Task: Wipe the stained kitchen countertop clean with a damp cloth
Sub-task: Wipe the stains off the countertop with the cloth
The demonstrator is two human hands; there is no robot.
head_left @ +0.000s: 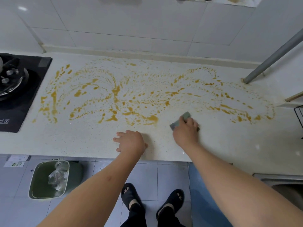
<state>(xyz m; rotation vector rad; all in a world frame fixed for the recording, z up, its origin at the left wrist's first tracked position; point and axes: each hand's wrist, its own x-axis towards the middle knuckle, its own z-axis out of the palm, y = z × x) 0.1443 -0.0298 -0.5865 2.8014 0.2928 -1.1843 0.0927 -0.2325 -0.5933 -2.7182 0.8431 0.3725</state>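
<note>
The pale speckled countertop [73, 140] runs across the view, smeared with orange-yellow stains [114, 94] from beside the stove to the far right. My right hand [186, 130] grips a grey-green cloth [186, 115] and presses it on the counter just below the stains, right of centre. Only the cloth's two ends stick out from under the fingers. My left hand [131, 141] rests on the bare counter near the front edge, fingers spread and holding nothing.
A black gas stove [18, 89] sits at the left end. A grey metal pole [270, 58] stands on the counter at the back right. A steel sink [285, 182] lies at the lower right. On the floor a green bin [41, 179] stands left of my slippered feet.
</note>
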